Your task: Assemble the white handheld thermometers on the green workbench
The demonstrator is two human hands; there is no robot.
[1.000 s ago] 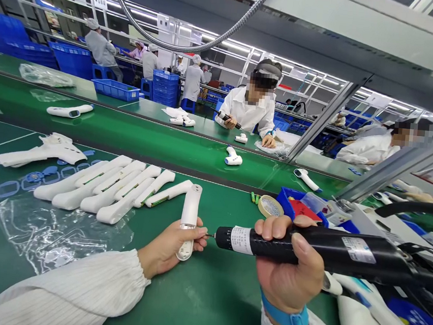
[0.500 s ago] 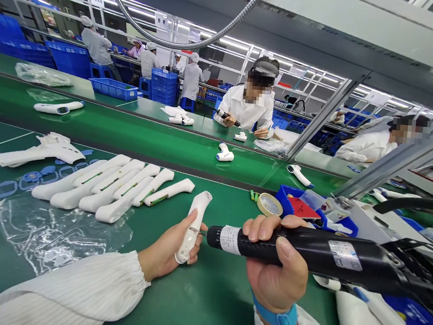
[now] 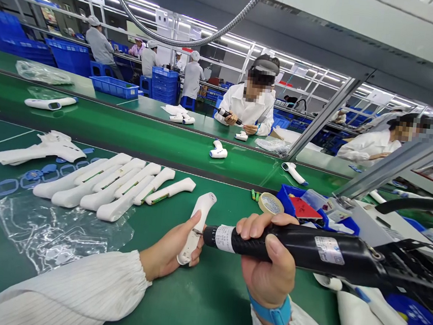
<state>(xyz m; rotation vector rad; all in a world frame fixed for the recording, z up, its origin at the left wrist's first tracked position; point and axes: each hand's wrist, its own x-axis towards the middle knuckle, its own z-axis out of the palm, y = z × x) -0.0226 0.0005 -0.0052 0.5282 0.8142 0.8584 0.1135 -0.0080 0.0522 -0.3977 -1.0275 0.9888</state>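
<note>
My left hand (image 3: 172,250) is closed around a white plastic thermometer handle (image 3: 203,207), held tilted above the green bench. My right hand (image 3: 268,259) wraps round a black electric screwdriver (image 3: 308,248), lying level and pointing left. Its nose meets the side of the handle, close to my left fingers; the bit's tip is hidden there. A blue wrist strap (image 3: 273,311) circles my right wrist. Left of my left hand, several white handle shells (image 3: 115,204), some showing green boards, lie in a row beside a clear plastic bag (image 3: 60,234).
A roll of tape (image 3: 271,203) and a blue parts bin (image 3: 290,196) stand behind the screwdriver. White gun-shaped housings (image 3: 358,314) lie at the lower right. A green conveyor (image 3: 157,139) carries several thermometers past the bench. Across it, a co-worker (image 3: 247,104) holds another screwdriver.
My right hand and the screwdriver have moved left, bringing the nose up against the handle, where a gap showed the bit. Thermometers on the conveyor have shifted left.
</note>
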